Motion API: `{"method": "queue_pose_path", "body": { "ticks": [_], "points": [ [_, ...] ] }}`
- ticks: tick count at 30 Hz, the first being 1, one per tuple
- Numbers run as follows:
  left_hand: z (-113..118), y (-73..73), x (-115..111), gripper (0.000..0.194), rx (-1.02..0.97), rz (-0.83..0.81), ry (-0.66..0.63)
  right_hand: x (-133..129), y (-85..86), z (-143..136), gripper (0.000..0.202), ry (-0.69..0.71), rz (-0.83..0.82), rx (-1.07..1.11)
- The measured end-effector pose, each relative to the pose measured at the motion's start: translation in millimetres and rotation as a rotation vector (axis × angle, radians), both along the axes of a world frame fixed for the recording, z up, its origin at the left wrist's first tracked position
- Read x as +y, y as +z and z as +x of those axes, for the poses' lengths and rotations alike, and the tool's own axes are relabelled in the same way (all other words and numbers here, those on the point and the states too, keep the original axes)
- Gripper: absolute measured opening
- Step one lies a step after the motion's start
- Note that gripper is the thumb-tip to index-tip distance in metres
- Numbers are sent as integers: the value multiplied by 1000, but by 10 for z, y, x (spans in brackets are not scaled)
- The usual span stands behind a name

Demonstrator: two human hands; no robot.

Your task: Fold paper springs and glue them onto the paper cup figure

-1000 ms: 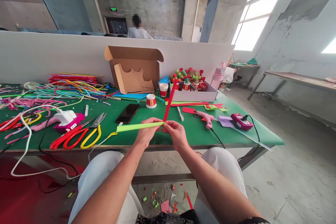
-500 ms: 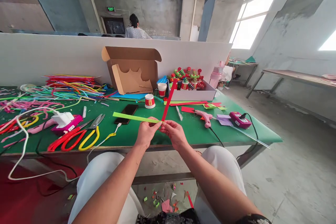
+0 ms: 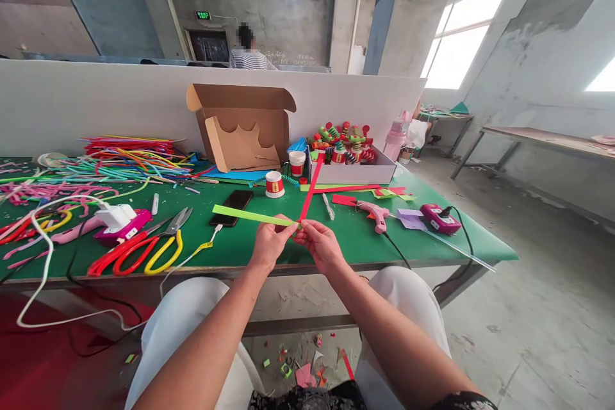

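Near the front edge of the green table my two hands meet, fingertips close together. My left hand [image 3: 270, 243] pinches a light green paper strip [image 3: 250, 216], whose long end points left over a black phone [image 3: 231, 207]. My right hand [image 3: 321, 243] pinches the lower end of a red paper strip [image 3: 313, 186], which rises away toward the back. Both strips meet at the fingertips in a corner; how they join there is partly hidden by the fingers. Behind them stands a small red-and-white paper cup [image 3: 274, 184].
Scissors [image 3: 169, 240] and a white cable lie left, with bundled pipe cleaners [image 3: 129, 160] behind. A pink glue gun [image 3: 375, 215] lies right. At the back are a cardboard box [image 3: 240, 122] and a white box [image 3: 365, 173] of colourful crafts. A person [image 3: 250, 57] is beyond the partition.
The green strip's free end has shifted slightly right. The red strip's upper end has dropped a little. Both hands stay pinched at nearly the same place.
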State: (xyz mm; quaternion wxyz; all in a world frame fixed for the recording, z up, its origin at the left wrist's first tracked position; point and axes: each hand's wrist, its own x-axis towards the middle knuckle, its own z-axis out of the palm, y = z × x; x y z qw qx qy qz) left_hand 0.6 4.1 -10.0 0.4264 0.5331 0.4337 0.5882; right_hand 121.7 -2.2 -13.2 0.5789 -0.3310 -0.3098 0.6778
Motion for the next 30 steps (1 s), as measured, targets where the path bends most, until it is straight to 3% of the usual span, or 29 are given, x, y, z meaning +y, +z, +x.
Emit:
{"method": "queue_pose_path", "body": {
  "ticks": [14,22,30],
  "points": [
    [-19,63,-30,19,-20,-13,16,-33,60,19,32,9,80,-139],
    [6,36,-55,26,-161,-87,-48,14,-8,-32,24,-140,246,-301],
    [26,2,-19,34,-282,-195,-38,25,-25,-26,29,-87,165,-194]
  ]
}}
